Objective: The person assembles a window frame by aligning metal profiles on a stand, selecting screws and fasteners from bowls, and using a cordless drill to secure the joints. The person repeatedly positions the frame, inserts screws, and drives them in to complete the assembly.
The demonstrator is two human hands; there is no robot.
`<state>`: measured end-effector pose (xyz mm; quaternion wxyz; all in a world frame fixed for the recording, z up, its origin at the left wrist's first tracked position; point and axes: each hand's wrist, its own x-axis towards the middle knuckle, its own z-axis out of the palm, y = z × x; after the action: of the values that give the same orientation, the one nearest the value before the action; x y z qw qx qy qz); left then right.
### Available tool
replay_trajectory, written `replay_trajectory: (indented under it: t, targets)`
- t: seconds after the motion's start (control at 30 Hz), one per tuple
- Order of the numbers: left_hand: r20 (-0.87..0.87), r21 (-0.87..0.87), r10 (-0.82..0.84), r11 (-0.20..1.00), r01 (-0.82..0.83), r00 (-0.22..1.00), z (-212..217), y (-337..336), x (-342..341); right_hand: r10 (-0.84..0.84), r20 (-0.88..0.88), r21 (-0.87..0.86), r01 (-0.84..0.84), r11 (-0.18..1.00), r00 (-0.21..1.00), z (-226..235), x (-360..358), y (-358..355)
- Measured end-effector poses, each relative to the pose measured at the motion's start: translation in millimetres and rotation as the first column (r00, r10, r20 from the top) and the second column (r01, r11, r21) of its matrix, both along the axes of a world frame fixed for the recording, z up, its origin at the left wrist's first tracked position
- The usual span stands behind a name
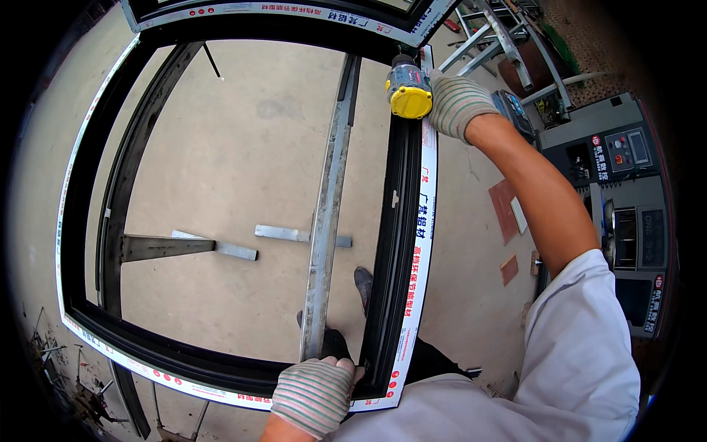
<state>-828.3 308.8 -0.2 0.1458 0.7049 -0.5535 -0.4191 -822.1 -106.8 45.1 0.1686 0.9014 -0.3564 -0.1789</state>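
Roughly square, a black frame (390, 221) edged with printed white film takes up most of the space before the worker. Beyond its far side sits a second frame (265, 10), mostly cut off from sight. Over on the right stands a grey machine (633, 184), partly fading into darkness. A steel bar (327, 214) runs from near to far below the black frame, both ends covered by its rails. At the far right corner, the gloved right hand (458, 105) grips a yellow-backed drill (409, 92); its handle and tip are hidden. The gloved left hand (313, 394) curls at the near right corner, fingertips concealed, so I can't tell whether it grips the rail.
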Motion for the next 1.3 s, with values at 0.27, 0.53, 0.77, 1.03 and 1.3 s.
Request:
replay_trajectory:
  t: [0.27,0.53,0.77,1.03,1.3]
  targets:
    - [-0.009,-0.012,-0.025,1.000,0.024,1.000,-2.2,3.2,-0.4,-0.036,0.060,0.043,0.034,0.998,0.998,-12.3,-14.3,-25.2]
    - [0.026,-0.031,-0.077,0.996,0.078,0.997,-2.8,4.7,-0.1,-0.070,0.019,0.026,0.070,0.997,0.997,-10.0,-9.3,-17.8]
    - [0.027,-0.056,-0.104,0.993,0.106,0.994,-1.5,6.3,1.4,-0.066,-0.016,0.005,0.066,0.998,0.998,-8.2,-6.1,-14.7]
    - [0.006,-0.057,-0.085,0.995,0.085,0.996,0.7,7.7,1.2,-0.076,0.008,0.017,0.076,0.997,0.997,-7.9,-4.7,-12.7]
    - [-0.015,0.029,-0.148,0.988,0.149,0.989,7.4,8.4,5.5,-0.040,-0.029,0.030,0.041,0.999,0.999,-3.2,1.8,-5.0]
